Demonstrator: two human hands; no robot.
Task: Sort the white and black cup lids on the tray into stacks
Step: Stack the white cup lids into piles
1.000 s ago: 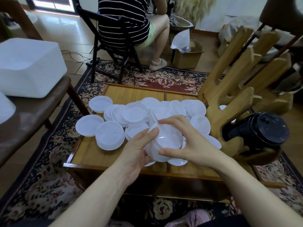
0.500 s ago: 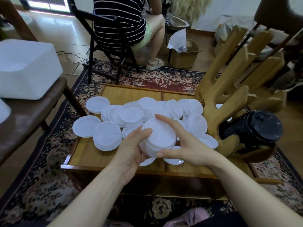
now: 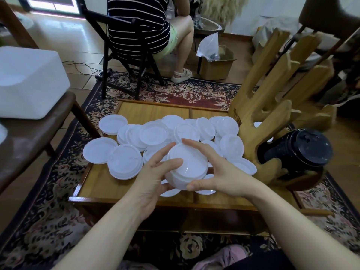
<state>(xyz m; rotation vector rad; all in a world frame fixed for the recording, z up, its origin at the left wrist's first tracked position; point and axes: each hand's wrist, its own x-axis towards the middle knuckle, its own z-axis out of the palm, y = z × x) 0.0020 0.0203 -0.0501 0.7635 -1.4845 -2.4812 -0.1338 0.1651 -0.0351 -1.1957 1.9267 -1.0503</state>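
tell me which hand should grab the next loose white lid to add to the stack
Probably the right hand. It only steadies the stack of white lids with thumb and fingertips, and loose white lids lie just beyond it. The left hand cradles the stack from the side and below, so it should keep holding.

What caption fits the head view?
Both hands, left and right, hold a white lid stack above the tray.

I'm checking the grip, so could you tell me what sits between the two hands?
In the head view, a stack of white lids sits between the left hand and the right hand; both hold its sides above the tray.
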